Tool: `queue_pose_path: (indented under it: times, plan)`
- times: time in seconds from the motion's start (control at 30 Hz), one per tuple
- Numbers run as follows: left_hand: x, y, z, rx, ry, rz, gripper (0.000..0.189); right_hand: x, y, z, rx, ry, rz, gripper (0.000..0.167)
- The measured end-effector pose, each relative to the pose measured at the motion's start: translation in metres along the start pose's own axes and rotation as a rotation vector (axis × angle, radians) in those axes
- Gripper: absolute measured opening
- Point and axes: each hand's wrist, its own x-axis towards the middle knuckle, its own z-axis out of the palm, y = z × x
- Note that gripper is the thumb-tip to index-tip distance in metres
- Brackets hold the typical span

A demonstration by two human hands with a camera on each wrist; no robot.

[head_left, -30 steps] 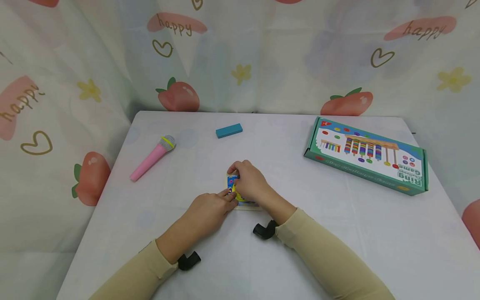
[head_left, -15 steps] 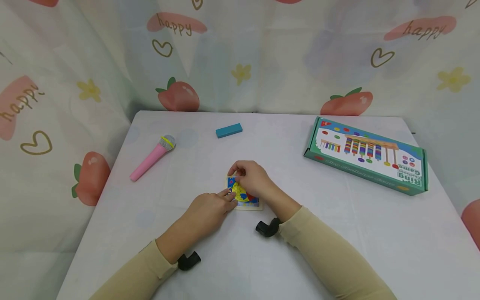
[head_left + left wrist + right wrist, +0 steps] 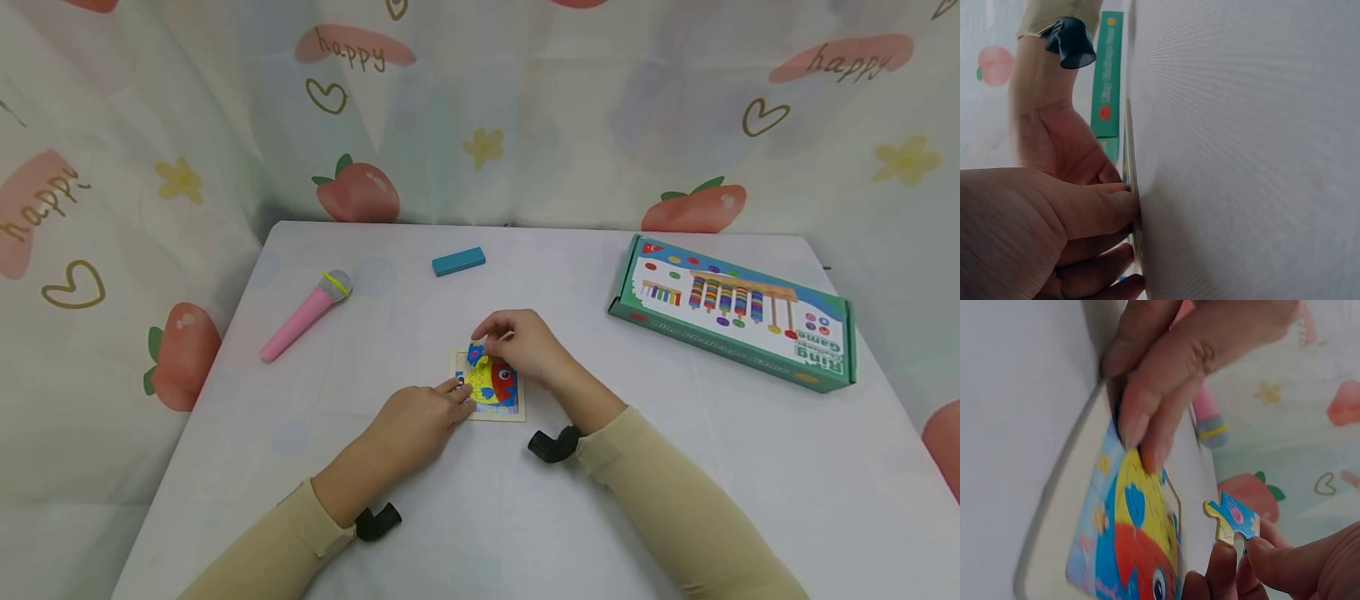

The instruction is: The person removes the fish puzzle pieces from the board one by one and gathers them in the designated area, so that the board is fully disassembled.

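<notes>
A small fish jigsaw puzzle [image 3: 504, 385] in a pale wooden tray [image 3: 517, 418] lies flat on the table. Fingertips of the left hand [image 3: 420, 421] rest on the puzzle's left side, the thumb low at the tray's edge. Above the tray's far left part, the right hand [image 3: 525, 346] pinches a blue-and-yellow puzzle piece [image 3: 1235, 515] between thumb and fingers. That piece is tilted up and clear of the tray in the right wrist view. The fish's red head and yellow body show; the left fingers hide part of the picture.
A pink toy microphone [image 3: 306, 315] lies at the left, and a blue block [image 3: 458, 262] toward the back. The green ring game box [image 3: 731, 312] is at the right. A patterned curtain [image 3: 570, 117] hangs behind the white table [image 3: 375, 333].
The right hand has moved up and right, lifting the blue-and-yellow puzzle piece out of the puzzle and uncovering the fish's head. The left hand has stayed in place.
</notes>
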Motion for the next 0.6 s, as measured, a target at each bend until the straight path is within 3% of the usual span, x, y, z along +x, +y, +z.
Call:
queue_pose_path:
  times: [0.3, 0.6]
  plan:
    - [0.000, 0.002, -0.004, 0.009, -0.039, -0.010, 0.034, -0.007, 0.018, -0.034, -0.064, 0.044, 0.062, 0.017]
    - [-0.001, 0.000, -0.001, -0.007, -0.013, -0.019, 0.032, -0.017, 0.034, -0.066, -0.164, 0.046, 0.123, 0.016]
